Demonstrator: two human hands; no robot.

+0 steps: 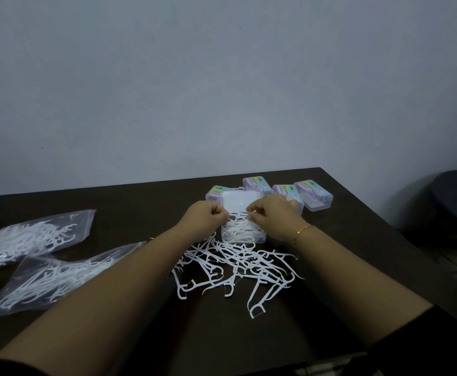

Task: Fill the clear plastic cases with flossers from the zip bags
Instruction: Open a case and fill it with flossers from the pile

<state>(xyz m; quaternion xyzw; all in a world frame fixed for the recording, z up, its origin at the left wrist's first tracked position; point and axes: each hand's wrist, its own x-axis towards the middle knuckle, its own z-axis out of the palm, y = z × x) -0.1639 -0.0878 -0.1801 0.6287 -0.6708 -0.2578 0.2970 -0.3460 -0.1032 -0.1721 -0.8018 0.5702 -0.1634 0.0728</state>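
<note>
Open clear case at mid-table, lid raised toward the wall, partly filled with white flossers. Over its opening, left hand and right hand, both with fingers curled; between them a single flosser, pinched by the right fingertips at one end, left fingers curled at the other end, though actual contact there cannot be told. Just in front of the case, a loose pile of flossers spread on the dark table. Behind and to the right of the case, four closed cases with colourful labels. Well to the left, two zip bags with flossers inside, overlapping, the nearer one partly under the left forearm. Thin gold bracelet on the right wrist.
</note>
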